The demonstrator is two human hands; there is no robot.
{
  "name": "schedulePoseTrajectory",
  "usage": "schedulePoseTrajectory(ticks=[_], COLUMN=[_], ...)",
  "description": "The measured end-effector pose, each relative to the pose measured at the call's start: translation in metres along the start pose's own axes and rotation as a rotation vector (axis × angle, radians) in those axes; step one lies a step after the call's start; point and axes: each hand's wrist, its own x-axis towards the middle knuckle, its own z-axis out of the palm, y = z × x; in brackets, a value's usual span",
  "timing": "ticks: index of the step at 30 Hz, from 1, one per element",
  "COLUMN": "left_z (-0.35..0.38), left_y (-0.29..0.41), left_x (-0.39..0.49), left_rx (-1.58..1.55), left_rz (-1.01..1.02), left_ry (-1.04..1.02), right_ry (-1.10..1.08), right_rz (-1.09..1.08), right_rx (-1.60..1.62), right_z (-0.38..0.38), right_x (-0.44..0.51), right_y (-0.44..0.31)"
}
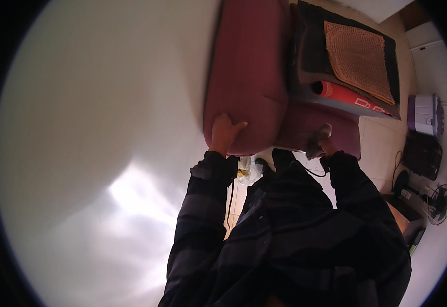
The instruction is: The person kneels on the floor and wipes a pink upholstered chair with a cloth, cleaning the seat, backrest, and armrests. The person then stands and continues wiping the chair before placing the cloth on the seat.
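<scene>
My left hand point(225, 132) rests on the end of a maroon sofa's backrest point(248, 73), thumb spread and nothing in its grasp. To the right, my right hand point(326, 146) is over the sofa's maroon seat point(323, 115). It grips a crumpled, cloth-like thing point(313, 141), dark with a paler top; blur hides its exact kind. Farther along the seat lies a dark folded cloth or mat point(311, 46), topped by an orange-brown textured towel point(357, 53). A red rolled item point(342, 94) with white lettering sticks out from under them.
A pale wall point(93, 96) runs along the left. Below the sofa are a clear plastic bottle point(243, 172) and a cable point(230, 203). At right stand a purple-and-white box point(423, 115), a black bag point(423, 155) and a small fan point(439, 204).
</scene>
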Motion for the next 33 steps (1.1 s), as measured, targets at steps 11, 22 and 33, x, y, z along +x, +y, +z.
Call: schedulePoseTrajectory(ticks=[11,22,33], left_z=[-0.005,-0.002,-0.009], left_y=[0.016,0.0,0.009], left_x=[0.004,0.004,0.001], left_rx=[-0.019,-0.11,-0.041], left_rz=[-0.24,-0.166,-0.105], left_ry=[-0.076,-0.038,0.013], right_ry=[-0.045,-0.247,-0.597], right_rz=[-0.269,-0.302,-1.018], right_rx=[-0.389,-0.73,-1.823], right_z=[0.108,0.162,0.16], right_x=[0.166,0.177,0.074], right_y=[-0.025,-0.077,-0.148])
